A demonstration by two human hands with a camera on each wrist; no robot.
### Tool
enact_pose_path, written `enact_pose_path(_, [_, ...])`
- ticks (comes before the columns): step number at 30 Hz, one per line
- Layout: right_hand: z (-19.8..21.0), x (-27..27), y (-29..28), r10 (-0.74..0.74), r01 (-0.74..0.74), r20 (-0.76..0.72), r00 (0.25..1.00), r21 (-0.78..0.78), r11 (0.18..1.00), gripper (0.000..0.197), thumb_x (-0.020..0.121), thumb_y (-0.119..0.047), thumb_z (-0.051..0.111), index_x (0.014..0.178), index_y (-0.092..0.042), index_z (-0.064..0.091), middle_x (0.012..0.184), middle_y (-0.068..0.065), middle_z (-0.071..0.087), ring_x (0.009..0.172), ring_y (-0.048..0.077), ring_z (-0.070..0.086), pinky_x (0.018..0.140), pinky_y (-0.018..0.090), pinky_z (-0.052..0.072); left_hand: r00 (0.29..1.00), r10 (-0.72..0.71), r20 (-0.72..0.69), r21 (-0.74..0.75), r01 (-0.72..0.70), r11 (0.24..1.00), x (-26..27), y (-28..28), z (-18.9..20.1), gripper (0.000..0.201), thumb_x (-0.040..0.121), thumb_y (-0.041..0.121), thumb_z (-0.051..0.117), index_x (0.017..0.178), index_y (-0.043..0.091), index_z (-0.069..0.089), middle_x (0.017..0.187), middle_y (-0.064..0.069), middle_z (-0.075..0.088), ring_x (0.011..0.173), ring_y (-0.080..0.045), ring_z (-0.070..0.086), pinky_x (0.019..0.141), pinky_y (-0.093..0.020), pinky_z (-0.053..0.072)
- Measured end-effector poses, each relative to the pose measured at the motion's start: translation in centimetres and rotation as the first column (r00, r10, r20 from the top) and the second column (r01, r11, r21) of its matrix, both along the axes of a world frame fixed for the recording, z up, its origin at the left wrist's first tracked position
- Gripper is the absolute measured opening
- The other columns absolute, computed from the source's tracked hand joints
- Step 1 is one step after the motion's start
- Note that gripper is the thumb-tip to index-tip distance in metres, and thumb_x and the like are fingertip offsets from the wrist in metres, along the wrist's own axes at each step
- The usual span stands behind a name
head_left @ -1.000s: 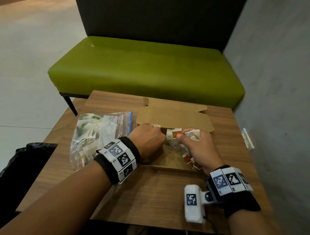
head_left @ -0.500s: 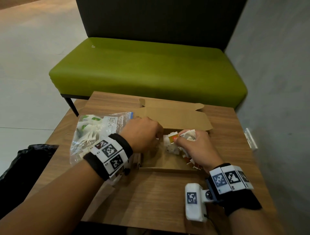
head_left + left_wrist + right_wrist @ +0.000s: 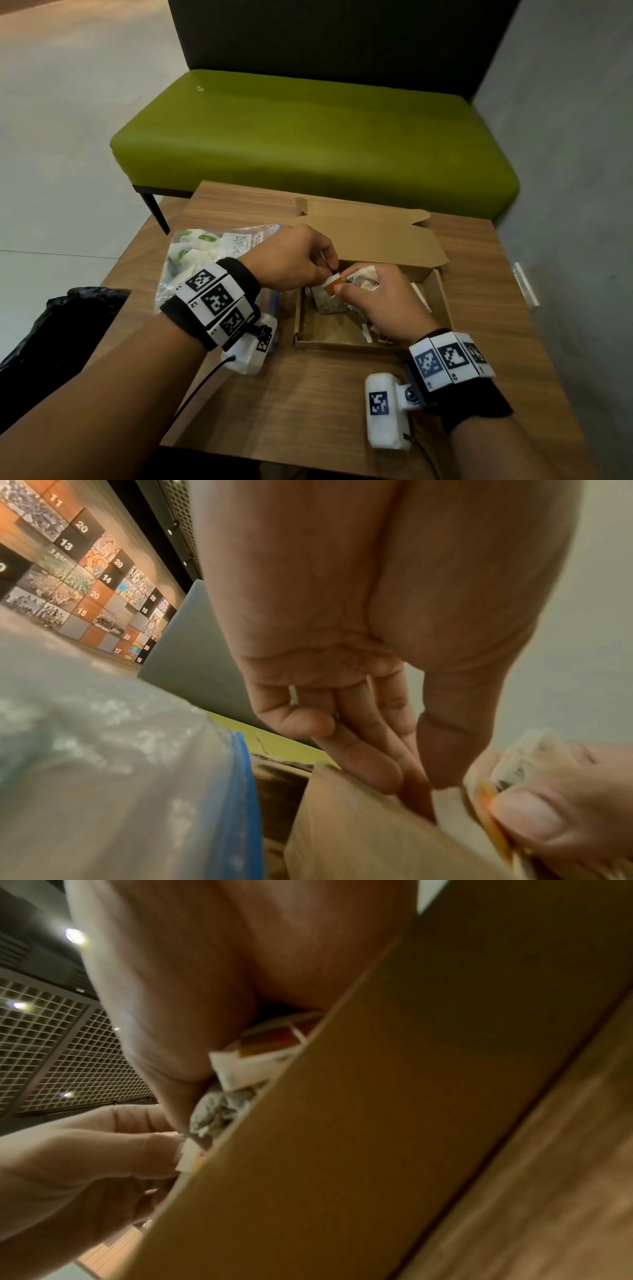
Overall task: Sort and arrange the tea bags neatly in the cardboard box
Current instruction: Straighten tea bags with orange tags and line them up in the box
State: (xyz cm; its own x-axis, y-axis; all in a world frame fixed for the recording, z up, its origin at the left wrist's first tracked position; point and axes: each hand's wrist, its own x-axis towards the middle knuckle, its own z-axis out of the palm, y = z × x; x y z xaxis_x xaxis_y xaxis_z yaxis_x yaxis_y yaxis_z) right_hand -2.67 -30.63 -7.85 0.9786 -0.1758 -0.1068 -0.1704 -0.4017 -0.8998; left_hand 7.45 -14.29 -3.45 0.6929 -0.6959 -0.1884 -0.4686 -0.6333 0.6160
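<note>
The open cardboard box [image 3: 442, 298] lies on the wooden table with its lid folded back. Over it my right hand [image 3: 339, 286] grips a crumpled bundle of tea bags [image 3: 364, 277] and pinches an orange-and-white tag [image 3: 333, 283]. One white tea bag [image 3: 325, 303] hangs below it inside the box. My left hand [image 3: 329, 274] meets the right one from the left and pinches the white edge of that tag [image 3: 448, 803]. More tags and bags [image 3: 368, 332] lie in the box under my right palm, partly hidden.
A clear zip bag [image 3: 205, 253] with green-tagged tea bags lies on the table left of the box, under my left wrist. A green bench [image 3: 308, 137] stands behind the table, a grey wall [image 3: 565, 171] on the right, a black bag [image 3: 51, 335] at the lower left.
My left hand drew slightly left, then came back to the right hand and now pinches the tag. The right hand stayed over the box with its bundle.
</note>
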Motion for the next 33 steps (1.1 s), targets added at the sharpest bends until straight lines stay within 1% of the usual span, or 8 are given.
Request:
enact_pose_path(4, [-0.1, 0.0, 0.1, -0.01, 0.01, 0.02, 1.0, -0.014, 1.0, 0.008, 0.087, -0.024, 0.075, 0.084, -0.03, 0.074, 0.075, -0.011, 0.072, 0.07, -0.003, 0.065, 0.058, 0.011, 0.044, 0.989, 0.019, 0.15, 0.023, -0.023, 0.999, 0.1, 0.3, 0.0, 0.024, 0.085, 0.018, 0.07, 0.108, 0.025, 0.069, 0.095, 0.012, 0.067, 0.083, -0.004, 0.061, 0.062, -0.012, 0.039])
enact_pose_path(7, [0.0, -0.1, 0.1, -0.003, 0.004, 0.036, 0.999, -0.02, 1.0, 0.009, 0.088, -0.024, 0.075, 0.084, -0.031, 0.073, 0.076, -0.01, 0.072, 0.072, -0.001, 0.066, 0.06, 0.013, 0.046, 0.952, -0.02, 0.305, 0.127, -0.02, 0.992, 0.3, 0.6, -0.4, 0.037, 0.087, 0.025, 0.067, 0.124, 0.029, 0.062, 0.113, 0.004, 0.054, 0.097, -0.012, 0.051, 0.075, -0.023, 0.04])
enact_pose_path(10, [-0.1, -0.2, 0.1, 0.006, -0.005, 0.031, 1.0, -0.015, 1.0, 0.008, 0.088, -0.024, 0.075, 0.084, -0.03, 0.074, 0.079, -0.007, 0.074, 0.074, 0.005, 0.069, 0.064, 0.02, 0.052, 0.944, -0.067, 0.323, 0.179, 0.009, 0.984, 0.2, 0.7, -0.6, 0.031, 0.089, 0.035, 0.065, 0.12, 0.035, 0.064, 0.116, 0.0, 0.047, 0.11, -0.017, 0.045, 0.089, -0.033, 0.044])
enact_pose_path(13, [-0.3, -0.3, -0.1, 0.01, -0.009, 0.032, 0.999, -0.035, 0.999, 0.008, 0.088, -0.024, 0.076, 0.084, -0.03, 0.075, 0.08, -0.011, 0.074, 0.076, 0.002, 0.068, 0.067, 0.02, 0.051, 0.927, -0.089, 0.364, 0.186, 0.021, 0.982, 0.1, 0.4, -0.5, 0.017, 0.09, 0.037, 0.064, 0.106, 0.035, 0.067, 0.116, 0.003, 0.047, 0.11, -0.015, 0.043, 0.091, -0.038, 0.045])
enact_pose_path(18, [0.0, -0.6, -0.5, -0.028, 0.029, 0.032, 0.999, -0.022, 0.999, 0.005, 0.088, -0.022, 0.074, 0.087, -0.026, 0.076, 0.08, -0.005, 0.075, 0.072, 0.004, 0.069, 0.063, 0.024, 0.054, 0.941, -0.067, 0.332, 0.128, 0.025, 0.991, 0.4, 0.4, -0.7, 0.012, 0.096, 0.031, 0.057, 0.101, 0.021, 0.062, 0.104, 0.002, 0.058, 0.098, -0.017, 0.053, 0.081, -0.034, 0.046])
enact_pose_path(23, [0.5, -0.8, -1.1, -0.043, 0.044, 0.045, 0.998, -0.009, 0.999, 0.004, 0.086, -0.02, 0.075, 0.087, -0.022, 0.078, 0.084, -0.002, 0.077, 0.082, 0.013, 0.071, 0.076, 0.035, 0.059, 0.97, 0.081, 0.227, -0.086, -0.063, 0.994, 1.1, 0.9, 0.3, 0.013, 0.102, 0.025, 0.047, 0.108, 0.014, 0.051, 0.095, -0.006, 0.063, 0.084, -0.023, 0.06, 0.072, -0.041, 0.052])
enact_pose_path(27, [0.7, -1.1, -0.9, -0.005, 0.005, 0.022, 1.0, -0.003, 1.0, 0.005, 0.087, -0.019, 0.075, 0.085, -0.023, 0.078, 0.083, -0.003, 0.077, 0.08, 0.011, 0.071, 0.074, 0.032, 0.059, 0.971, 0.149, 0.184, -0.141, -0.124, 0.982, 1.3, 1.0, 0.3, 0.007, 0.103, 0.021, 0.047, 0.107, 0.016, 0.048, 0.09, -0.003, 0.064, 0.071, -0.017, 0.065, 0.064, -0.039, 0.055])
enact_pose_path(33, [1.2, -1.4, -0.6, 0.052, -0.052, 0.017, 0.999, 0.012, 0.999, 0.008, 0.087, -0.016, 0.074, 0.085, -0.024, 0.074, 0.086, -0.002, 0.075, 0.081, 0.008, 0.07, 0.072, 0.026, 0.057, 0.958, 0.25, 0.143, -0.271, -0.205, 0.94, 1.7, 1.3, 0.4, 0.007, 0.095, 0.017, 0.062, 0.101, 0.015, 0.058, 0.087, 0.003, 0.068, 0.071, -0.007, 0.068, 0.06, -0.029, 0.056])
